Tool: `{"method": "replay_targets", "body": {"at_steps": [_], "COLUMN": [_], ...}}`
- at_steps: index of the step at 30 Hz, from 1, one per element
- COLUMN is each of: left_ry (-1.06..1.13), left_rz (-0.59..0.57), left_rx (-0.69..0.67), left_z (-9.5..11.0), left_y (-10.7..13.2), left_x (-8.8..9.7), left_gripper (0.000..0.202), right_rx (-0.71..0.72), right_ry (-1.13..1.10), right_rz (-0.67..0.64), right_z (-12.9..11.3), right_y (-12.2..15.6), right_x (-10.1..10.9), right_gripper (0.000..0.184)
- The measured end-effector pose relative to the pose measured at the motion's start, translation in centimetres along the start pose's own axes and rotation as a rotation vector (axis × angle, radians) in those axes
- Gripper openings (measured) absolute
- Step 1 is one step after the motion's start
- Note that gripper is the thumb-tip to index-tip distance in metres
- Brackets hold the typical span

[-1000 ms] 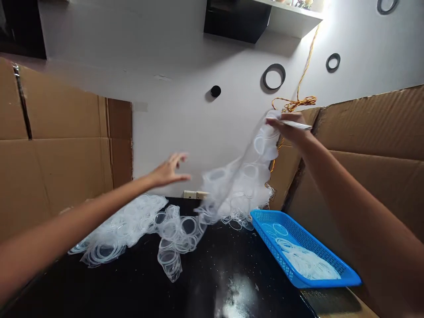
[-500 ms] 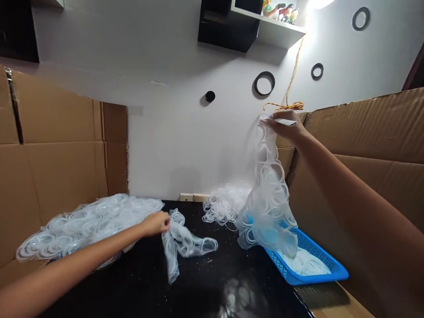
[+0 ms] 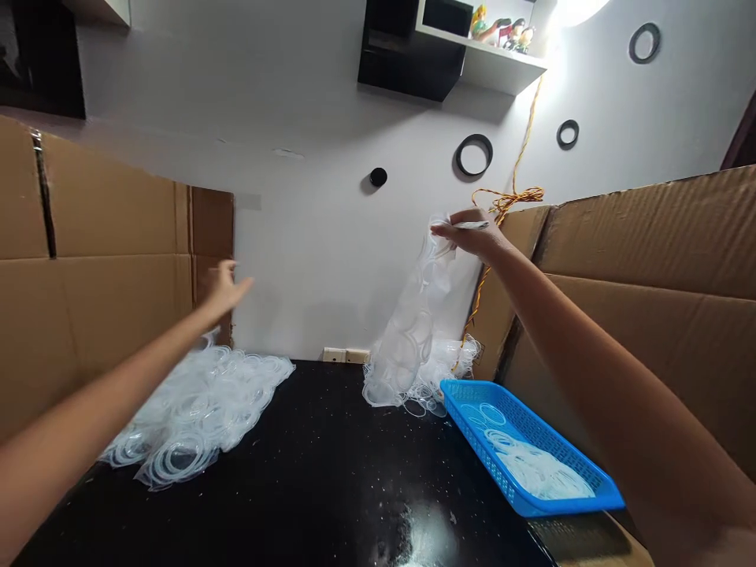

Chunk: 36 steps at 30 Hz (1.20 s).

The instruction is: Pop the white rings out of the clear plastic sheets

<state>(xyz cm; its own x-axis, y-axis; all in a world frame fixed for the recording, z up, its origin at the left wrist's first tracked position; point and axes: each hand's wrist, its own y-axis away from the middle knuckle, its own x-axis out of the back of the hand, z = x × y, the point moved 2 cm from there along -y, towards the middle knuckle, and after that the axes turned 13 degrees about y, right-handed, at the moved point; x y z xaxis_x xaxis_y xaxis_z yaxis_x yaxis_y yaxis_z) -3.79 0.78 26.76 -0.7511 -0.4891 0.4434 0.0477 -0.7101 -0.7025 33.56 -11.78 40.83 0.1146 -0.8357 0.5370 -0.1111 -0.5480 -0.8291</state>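
The right hand (image 3: pixel 469 235) pinches the top of a strand of clear plastic rings (image 3: pixel 407 323), held high so it hangs free down to the counter's (image 3: pixel 307 441) back edge. The open, empty left hand (image 3: pixel 224 290) is raised above a ring pile (image 3: pixel 198 413) near the left edge; a blue plastic basket (image 3: pixel 520 421) sits at the right edge.

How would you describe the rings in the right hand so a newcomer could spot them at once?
On the black table, find the blue basket. Just behind it, the right hand holds up a long bunch of clear rings. Unlike the heap on the left and the rings in the basket, it hangs from the hand.
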Motion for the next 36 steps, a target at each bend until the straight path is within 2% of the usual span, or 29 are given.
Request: {"method": "replay_targets", "body": {"at_steps": [3, 6, 9, 10, 12, 14, 19, 23, 26, 29, 31, 34, 36], "left_ry": [0.075, 0.148, 0.181, 0.183, 0.188, 0.252, 0.441, 0.553, 0.619, 0.658, 0.669, 0.680, 0.690], "left_rz": [-0.165, -0.326, -0.426, -0.460, -0.527, -0.507, -0.297, -0.195, -0.198, -0.284, -0.350, -0.394, -0.437], "left_rx": [-0.116, -0.283, -0.404, -0.491, -0.733, -0.809, -0.538, -0.356, -0.270, -0.277, -0.287, -0.238, -0.193], "left_z": [4.9, 8.7, 10.2, 10.5, 11.0, 11.4, 11.5, 9.1, 7.5, 8.1, 9.5, 11.8, 12.8], "left_y": [4.1, 10.4, 16.2, 17.5, 19.1, 19.1, 15.1, 11.0, 9.2, 9.9, 11.4, 13.5, 14.0], "left_x": [-6.1, -11.1, -13.8, -14.3, -14.9, -14.9, -13.6, -11.4, -9.8, -9.0, -9.4, -11.4, -13.1], "left_gripper": [0.034, 0.058, 0.093, 0.089, 0.062, 0.044, 0.012, 0.027, 0.034, 0.030, 0.044, 0.073, 0.073], "right_rx": [-0.073, -0.083, -0.106, -0.112, -0.108, -0.093, -0.097, -0.085, -0.101, -0.101, -0.080, -0.054, -0.043], "right_ry": [-0.014, 0.007, 0.052, 0.073, 0.102, 0.100, 0.074, 0.062, 0.025, -0.004, 0.030, 0.171, 0.257], "right_rz": [-0.063, -0.059, -0.052, -0.048, -0.035, -0.022, -0.062, -0.078, -0.090, -0.136, -0.148, -0.121, -0.116], "right_z": [-1.5, -2.4, -2.6, -2.6, -2.7, -3.0, -3.2, -2.1, -1.3, -1.4, -1.8, -2.6, -3.0], "right_y": [0.4, 0.6, 0.5, 0.5, 0.4, 0.5, 0.7, 0.9, 1.1, 1.5, 1.7, 1.9, 2.1], "right_x": [0.0, 0.2, 0.5, 0.7, 0.9, 1.1, 1.5, 1.9, 2.1, 2.0, 1.8, 1.6, 1.6], "right_gripper": [0.021, 0.017, 0.017, 0.018, 0.020, 0.021, 0.015, 0.016, 0.016, 0.017, 0.018, 0.019, 0.019]}}
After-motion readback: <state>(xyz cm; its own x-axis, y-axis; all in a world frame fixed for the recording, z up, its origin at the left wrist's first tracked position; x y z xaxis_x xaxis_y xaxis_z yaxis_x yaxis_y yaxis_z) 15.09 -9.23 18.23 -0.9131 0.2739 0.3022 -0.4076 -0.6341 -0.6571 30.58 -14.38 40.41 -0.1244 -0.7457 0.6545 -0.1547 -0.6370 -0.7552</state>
